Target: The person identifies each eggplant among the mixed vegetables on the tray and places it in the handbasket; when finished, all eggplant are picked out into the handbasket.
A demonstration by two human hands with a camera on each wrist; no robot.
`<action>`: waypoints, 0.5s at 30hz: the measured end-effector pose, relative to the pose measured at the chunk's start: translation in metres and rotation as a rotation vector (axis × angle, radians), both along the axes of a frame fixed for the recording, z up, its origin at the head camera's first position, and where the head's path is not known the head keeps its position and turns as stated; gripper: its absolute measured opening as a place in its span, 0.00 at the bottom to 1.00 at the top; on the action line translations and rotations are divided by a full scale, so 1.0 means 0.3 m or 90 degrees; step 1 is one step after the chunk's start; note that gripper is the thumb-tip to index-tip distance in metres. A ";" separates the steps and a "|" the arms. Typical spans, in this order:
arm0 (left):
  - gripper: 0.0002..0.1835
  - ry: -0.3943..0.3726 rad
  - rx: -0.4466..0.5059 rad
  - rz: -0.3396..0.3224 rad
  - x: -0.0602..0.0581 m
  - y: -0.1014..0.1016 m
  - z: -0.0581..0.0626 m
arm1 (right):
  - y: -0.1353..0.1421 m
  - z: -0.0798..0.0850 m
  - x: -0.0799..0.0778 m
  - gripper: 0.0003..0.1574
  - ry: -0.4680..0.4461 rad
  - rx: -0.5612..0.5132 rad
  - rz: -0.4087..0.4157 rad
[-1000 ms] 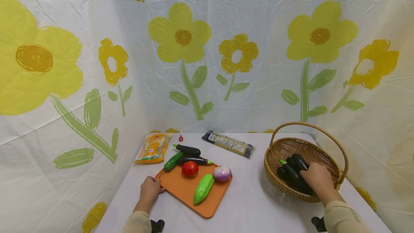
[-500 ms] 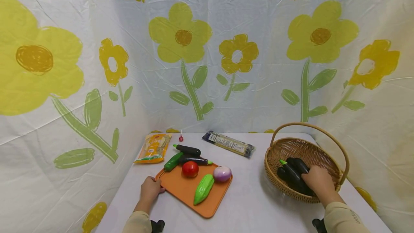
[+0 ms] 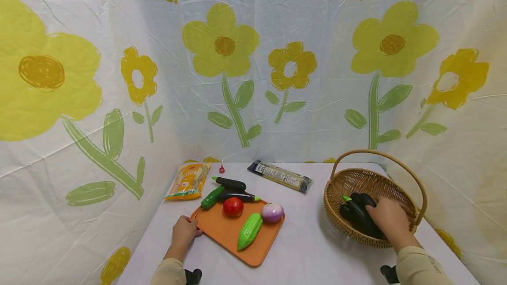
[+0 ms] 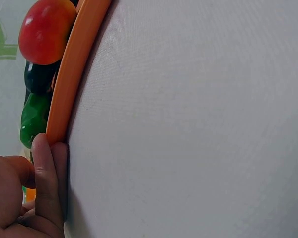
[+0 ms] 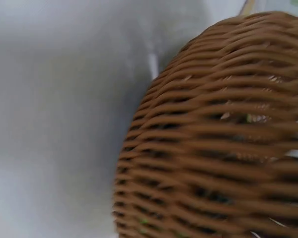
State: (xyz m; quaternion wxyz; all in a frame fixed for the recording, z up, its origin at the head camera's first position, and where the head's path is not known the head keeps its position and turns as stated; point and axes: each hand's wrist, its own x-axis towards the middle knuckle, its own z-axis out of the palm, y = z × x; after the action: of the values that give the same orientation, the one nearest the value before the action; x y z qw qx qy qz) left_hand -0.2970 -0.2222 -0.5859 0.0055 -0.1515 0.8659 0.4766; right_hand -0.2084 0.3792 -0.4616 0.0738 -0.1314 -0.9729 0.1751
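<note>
My left hand (image 3: 184, 233) grips the left corner of an orange tray (image 3: 222, 232); in the left wrist view its fingers (image 4: 45, 173) are at the rim. On the tray sit a tomato (image 3: 233, 207), a bitter melon (image 3: 250, 232) and a purple-white onion (image 3: 272, 212). A cucumber (image 3: 212, 198) and a dark eggplant (image 3: 236, 195) lie along its back edge. My right hand (image 3: 390, 221) reaches into a wicker basket (image 3: 332, 217), its thumb and fingers around one of the dark eggplants (image 3: 358, 217) inside. Its fingertips are partly hidden; the right wrist view shows the basket's woven wall (image 5: 203, 134).
Behind the tray lie another dark eggplant (image 3: 230, 183), an orange food packet (image 3: 188, 182), a red lollipop (image 3: 222, 169) and a long clear-and-dark packet (image 3: 281, 176). The basket's tall handle (image 3: 376, 152) arches over it. A flower-printed curtain (image 3: 253, 100) encloses the white table (image 3: 301, 250).
The rear eggplant in the basket has sunk slightly toward the others, and my right hand has shifted a little around it. The left hand and tray stay in place.
</note>
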 end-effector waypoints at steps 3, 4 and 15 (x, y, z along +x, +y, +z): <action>0.13 -0.001 0.003 0.004 0.000 -0.004 0.001 | -0.033 0.021 -0.007 0.36 0.022 -0.004 0.002; 0.13 -0.002 0.005 0.005 0.000 -0.004 0.002 | -0.047 0.030 -0.010 0.36 0.026 -0.005 0.003; 0.13 -0.017 0.014 0.018 0.008 0.006 0.020 | -0.211 0.107 -0.035 0.35 0.093 -0.017 0.073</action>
State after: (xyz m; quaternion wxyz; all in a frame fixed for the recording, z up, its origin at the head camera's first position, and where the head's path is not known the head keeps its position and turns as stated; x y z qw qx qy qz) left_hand -0.2947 -0.2205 -0.5797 0.0122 -0.1698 0.8583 0.4841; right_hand -0.2188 0.3158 -0.4297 0.1324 -0.0635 -0.9685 0.2010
